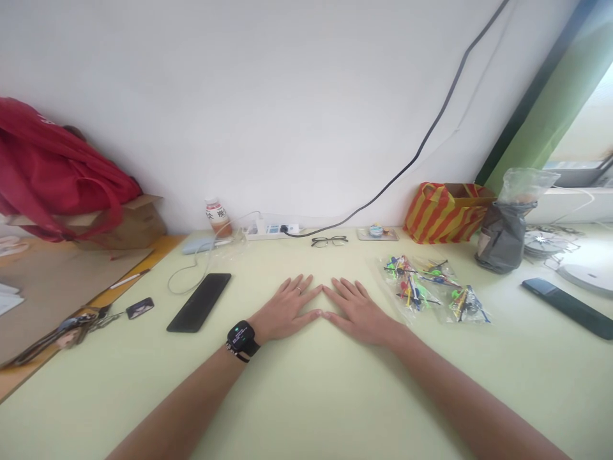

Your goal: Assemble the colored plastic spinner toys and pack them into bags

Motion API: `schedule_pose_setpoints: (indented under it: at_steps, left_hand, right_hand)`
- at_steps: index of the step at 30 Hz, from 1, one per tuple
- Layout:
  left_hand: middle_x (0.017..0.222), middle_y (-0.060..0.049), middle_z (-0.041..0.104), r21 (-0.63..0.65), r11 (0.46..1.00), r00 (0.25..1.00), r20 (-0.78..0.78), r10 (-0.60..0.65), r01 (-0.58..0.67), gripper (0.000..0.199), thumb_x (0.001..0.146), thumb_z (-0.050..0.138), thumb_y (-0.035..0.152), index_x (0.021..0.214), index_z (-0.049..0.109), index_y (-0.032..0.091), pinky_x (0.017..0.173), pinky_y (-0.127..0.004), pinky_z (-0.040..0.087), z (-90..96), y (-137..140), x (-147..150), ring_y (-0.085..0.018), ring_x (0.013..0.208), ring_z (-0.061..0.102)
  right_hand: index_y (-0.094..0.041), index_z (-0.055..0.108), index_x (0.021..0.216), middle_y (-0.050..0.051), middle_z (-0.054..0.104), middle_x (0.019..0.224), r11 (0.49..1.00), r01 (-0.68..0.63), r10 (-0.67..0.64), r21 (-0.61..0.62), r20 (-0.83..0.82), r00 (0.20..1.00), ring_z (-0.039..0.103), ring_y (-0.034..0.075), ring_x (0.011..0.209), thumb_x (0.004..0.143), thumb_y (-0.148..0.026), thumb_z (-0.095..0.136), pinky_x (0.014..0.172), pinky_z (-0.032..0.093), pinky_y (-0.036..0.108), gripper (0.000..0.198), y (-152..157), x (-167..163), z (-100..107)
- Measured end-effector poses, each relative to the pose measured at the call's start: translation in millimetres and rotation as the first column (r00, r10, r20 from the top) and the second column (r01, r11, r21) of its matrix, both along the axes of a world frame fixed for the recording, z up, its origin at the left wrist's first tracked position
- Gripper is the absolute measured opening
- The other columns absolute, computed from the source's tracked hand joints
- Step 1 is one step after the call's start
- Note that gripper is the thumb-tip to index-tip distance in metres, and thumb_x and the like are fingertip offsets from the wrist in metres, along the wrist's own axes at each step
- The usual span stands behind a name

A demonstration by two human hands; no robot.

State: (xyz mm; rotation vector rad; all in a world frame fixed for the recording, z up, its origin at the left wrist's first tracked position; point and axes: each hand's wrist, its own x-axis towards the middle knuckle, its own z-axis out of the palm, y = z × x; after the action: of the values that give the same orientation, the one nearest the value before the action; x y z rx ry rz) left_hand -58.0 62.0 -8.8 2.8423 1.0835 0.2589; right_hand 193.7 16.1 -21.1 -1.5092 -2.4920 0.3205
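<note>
Both hands lie flat on the pale green table, thumb tips and index fingertips meeting in the middle. My left hand has its fingers spread, with a ring on one finger and a black smartwatch at the wrist. Palm down, my right hand also has its fingers apart and holds nothing. To the left of my left hand is a black flat slab, perhaps a phone or power bank. Right of my right hand lie several clear bags of colourful small plastic parts. Eyeglasses rest beyond my fingertips.
Along the wall stand a drink bottle, a power strip with a black cable, and a striped bag. A grey bag and a dark elongated device are at right. Keys with a tag and a red bag are left.
</note>
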Motion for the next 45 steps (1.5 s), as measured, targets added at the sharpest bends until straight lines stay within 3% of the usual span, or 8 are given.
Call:
schedule_pose_setpoints:
  at_steps: [11, 15, 22, 26, 29, 34, 38, 45]
  left_hand:
    - [0.172, -0.004, 0.022, -0.068, 0.997, 1.000, 0.015, 0.028, -0.027, 0.068, 0.102, 0.038, 0.067, 0.163, 0.028, 0.039, 0.127, -0.058, 0.019, -4.5, 1.2, -0.3, -0.034, 0.159, 0.017]
    - [0.172, -0.003, 0.022, -0.073, 0.997, 1.000, 0.018, 0.023, -0.021, 0.068, 0.102, 0.039, 0.067, 0.163, 0.027, 0.039, 0.128, -0.057, 0.019, -3.8, 2.0, -0.9, -0.034, 0.159, 0.018]
    - [0.172, -0.003, 0.023, -0.079, 0.997, 1.000, 0.022, 0.022, -0.020, 0.068, 0.102, 0.038, 0.068, 0.162, 0.028, 0.040, 0.127, -0.058, 0.019, -4.4, 3.3, -1.2, -0.035, 0.158, 0.020]
    - [0.172, -0.003, 0.021, -0.107, 0.994, 0.999, 0.012, 0.031, -0.030, 0.069, 0.102, 0.036, 0.069, 0.163, 0.027, 0.039, 0.128, -0.057, 0.017, -3.2, 2.7, -1.3, -0.034, 0.159, 0.018]
    - [0.172, -0.003, 0.020, -0.124, 0.992, 0.999, 0.008, 0.034, -0.033, 0.069, 0.101, 0.035, 0.070, 0.163, 0.027, 0.039, 0.128, -0.058, 0.016, -1.6, 1.8, -1.8, -0.034, 0.159, 0.017]
    - [0.172, -0.003, 0.023, -0.146, 0.988, 0.997, 0.052, 0.057, -0.048, 0.070, 0.103, 0.034, 0.068, 0.164, 0.026, 0.034, 0.129, -0.054, 0.016, -2.2, 2.3, -0.8, -0.031, 0.159, 0.017]
    - [0.170, -0.007, 0.027, -0.208, 0.969, 0.971, 0.169, 0.172, -0.135, 0.071, 0.106, 0.028, 0.063, 0.165, 0.023, 0.025, 0.129, -0.048, 0.018, -7.8, 6.6, 0.0, -0.027, 0.158, 0.023]
    - [0.153, -0.011, 0.055, -0.340, 0.935, 0.836, 0.481, 0.265, -0.101, 0.060, 0.103, 0.047, 0.057, 0.152, 0.049, 0.024, 0.121, -0.045, 0.034, -16.1, 17.0, -2.9, -0.029, 0.142, 0.049]
  right_hand:
    - [-0.031, 0.026, 0.165, 0.007, 0.027, 0.171, 1.000, -0.006, 0.006, 0.011, -0.011, 1.000, 0.022, 0.031, 0.157, 0.104, -0.067, 0.024, 0.126, 0.015, 0.056, 0.071, 1.0, 0.9, 0.7]
    - [-0.024, 0.038, 0.160, 0.007, 0.035, 0.168, 0.993, 0.110, -0.108, 0.052, -0.038, 0.993, 0.023, 0.028, 0.157, 0.107, -0.057, 0.023, 0.127, 0.021, 0.049, 0.065, 12.1, 10.6, -4.3]
    - [-0.019, 0.052, 0.149, 0.015, 0.035, 0.166, 0.841, 0.428, -0.455, 0.330, 0.005, 0.890, 0.013, 0.043, 0.157, 0.101, -0.051, 0.037, 0.121, 0.004, 0.071, 0.060, 35.0, 43.9, -27.5]
    - [-0.014, 0.055, 0.144, 0.022, 0.036, 0.164, 0.746, 0.533, -0.590, 0.399, 0.025, 0.807, 0.023, 0.049, 0.151, 0.099, -0.051, 0.040, 0.116, 0.000, 0.077, 0.060, 37.9, 57.5, -33.8]
    - [-0.011, 0.059, 0.138, 0.026, 0.046, 0.156, 0.748, 0.538, -0.601, 0.389, 0.051, 0.798, 0.035, 0.048, 0.145, 0.098, -0.050, 0.040, 0.118, 0.000, 0.074, 0.058, 38.3, 58.8, -31.6]
    - [-0.013, 0.060, 0.136, 0.024, 0.051, 0.152, 0.869, 0.366, -0.411, 0.333, 0.072, 0.909, 0.038, 0.041, 0.145, 0.100, -0.046, 0.041, 0.124, -0.001, 0.066, 0.052, 32.3, 41.2, -18.9]
    - [-0.021, 0.058, 0.142, 0.015, 0.050, 0.156, 0.974, 0.066, -0.063, 0.216, -0.020, 0.998, 0.037, 0.033, 0.150, 0.102, -0.041, 0.045, 0.127, 0.007, 0.062, 0.047, 12.8, 16.2, -4.3]
    - [-0.022, 0.057, 0.145, 0.010, 0.057, 0.151, 0.913, -0.344, 0.402, 0.218, -0.342, 0.850, 0.051, 0.025, 0.142, 0.096, -0.031, 0.063, 0.126, 0.032, 0.045, 0.049, -25.7, -23.3, 11.6]
